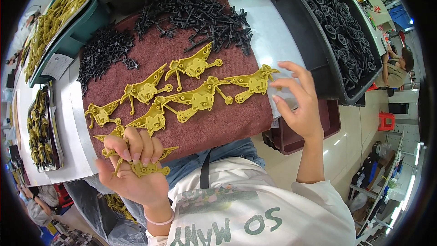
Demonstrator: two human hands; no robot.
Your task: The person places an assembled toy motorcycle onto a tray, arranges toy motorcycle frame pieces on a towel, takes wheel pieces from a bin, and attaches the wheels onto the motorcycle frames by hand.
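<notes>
My left hand [135,183], palm up near the towel's front edge, has its fingers curled round a yellow moulded plastic part [152,169]. Thin yellow arms poke out on both sides of the fingers, and the hand hides the middle. Just right of the towel, my right hand [301,109] is raised with fingers and thumb spread, holding nothing. Its fingertips are close to the rightmost yellow part [251,84] lying on the towel. Several similar parts lie in two slanting rows, among them one yellow part [193,67] at the back and another [198,100] in the front row.
On the maroon towel [218,132] lie heaps of black pins [191,16] and small black pieces [107,54]. A black bin of wheels [314,59] stands right; a green bin [68,48] of yellow parts stands left. Below the right edge sits a maroon crate [325,123].
</notes>
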